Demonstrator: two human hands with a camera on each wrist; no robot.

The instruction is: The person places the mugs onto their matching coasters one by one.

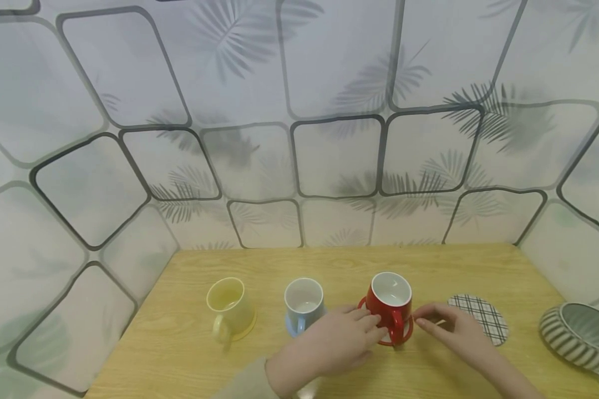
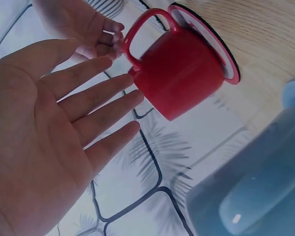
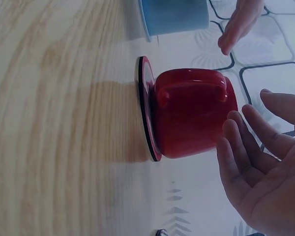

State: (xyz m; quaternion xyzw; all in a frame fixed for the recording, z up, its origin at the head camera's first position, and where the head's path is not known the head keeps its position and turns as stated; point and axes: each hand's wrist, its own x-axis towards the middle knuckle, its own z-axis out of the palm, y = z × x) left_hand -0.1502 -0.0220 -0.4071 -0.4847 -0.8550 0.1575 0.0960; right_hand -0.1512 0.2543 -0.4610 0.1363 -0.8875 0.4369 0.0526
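Note:
A red mug (image 1: 390,302) with a white inside stands upright on a red-rimmed round coaster (image 1: 407,332), its handle facing the front. To its left is my left hand (image 1: 335,339), fingers extended and spread, beside the mug; the left wrist view shows an empty palm (image 2: 44,123). My right hand (image 1: 456,331) is at the mug's right with fingers loosely bent, holding nothing; in the right wrist view its fingertips (image 3: 234,118) come close to the mug's upper part. Whether either hand touches the mug I cannot tell.
A light blue mug (image 1: 304,302) on a blue coaster stands left of the red one. Further left is a yellow mug (image 1: 232,310) on a yellow coaster. At right lie a black-and-white checked coaster (image 1: 479,316) and a striped mug (image 1: 574,335). Patterned cloth surrounds the wooden table (image 1: 169,343).

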